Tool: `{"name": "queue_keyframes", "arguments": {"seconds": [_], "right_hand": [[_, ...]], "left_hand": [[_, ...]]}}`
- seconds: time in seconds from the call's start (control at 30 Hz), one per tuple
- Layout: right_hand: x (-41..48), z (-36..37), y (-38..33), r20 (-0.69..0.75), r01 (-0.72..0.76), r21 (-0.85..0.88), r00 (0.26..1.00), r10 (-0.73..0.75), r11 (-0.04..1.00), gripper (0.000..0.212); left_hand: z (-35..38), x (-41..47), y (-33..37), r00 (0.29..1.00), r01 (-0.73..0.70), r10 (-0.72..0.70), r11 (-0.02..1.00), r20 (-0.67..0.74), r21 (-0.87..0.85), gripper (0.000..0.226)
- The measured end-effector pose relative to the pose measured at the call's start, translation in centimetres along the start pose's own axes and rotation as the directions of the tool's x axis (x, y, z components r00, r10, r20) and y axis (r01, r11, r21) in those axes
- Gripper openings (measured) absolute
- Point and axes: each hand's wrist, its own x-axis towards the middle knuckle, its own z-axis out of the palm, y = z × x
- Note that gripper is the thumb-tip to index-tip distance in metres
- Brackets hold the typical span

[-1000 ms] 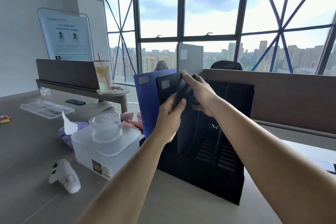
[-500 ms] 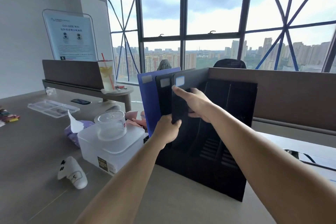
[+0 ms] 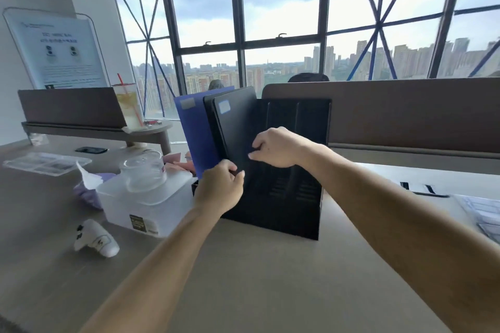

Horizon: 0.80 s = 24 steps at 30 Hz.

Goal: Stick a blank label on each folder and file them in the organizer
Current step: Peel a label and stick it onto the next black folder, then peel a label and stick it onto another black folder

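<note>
Nearest in, the left hand (image 3: 220,189) is curled with thumb and fingers pinching the lower front edge of the black folder (image 3: 238,127). Just beyond and to its right, the right hand (image 3: 276,147) is half closed, fingertips pressed on the folder's face. The folder stands on end in the organizer (image 3: 295,197), long axis rising up and away from both hands, its blank label (image 3: 224,107) at the top. Left of it stand another black folder (image 3: 207,105) and the blue folder (image 3: 194,132). Letting go looks next.
</note>
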Motion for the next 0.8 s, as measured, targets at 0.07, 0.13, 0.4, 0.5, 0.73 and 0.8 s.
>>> {"name": "queue_keyframes", "arguments": {"seconds": [0.07, 0.13, 0.4, 0.5, 0.73, 0.8], "right_hand": [[-3.6, -1.2, 2.3, 0.018, -0.038, -0.002, 0.999, 0.038, 0.999, 0.036], [-8.2, -2.6, 5.0, 0.014, -0.109, -0.034, 0.994, 0.109, 0.993, 0.033], [-30.7, -7.7, 14.5, -0.093, -0.498, -0.178, 0.867, 0.489, 0.849, 0.031], [-39.4, -9.3, 17.5, -0.142, -0.651, -0.179, 0.759, 0.635, 0.738, 0.031], [-52.9, -9.6, 25.4, -0.142, -0.913, -0.125, 0.403, 0.904, 0.387, 0.069], [-54.5, -8.1, 27.0, -0.100, -0.935, -0.096, 0.351, 0.931, 0.342, 0.082]], "left_hand": [[0.5, -1.5, 1.9, 0.999, -0.047, 0.049, 0.996, 0.024, -0.075, 0.019], [1.9, -3.0, 4.6, 0.991, -0.092, 0.107, 0.979, 0.079, -0.183, 0.015], [14.5, -11.8, 19.2, 0.828, -0.137, 0.349, 0.885, 0.440, -0.444, 0.030], [18.0, -15.5, 24.5, 0.712, -0.050, 0.399, 0.849, 0.578, -0.526, 0.038], [26.1, -21.8, 33.0, 0.511, 0.161, 0.420, 0.811, 0.750, -0.563, 0.077], [25.5, -23.5, 34.6, 0.487, 0.151, 0.421, 0.823, 0.766, -0.548, 0.075]]}}
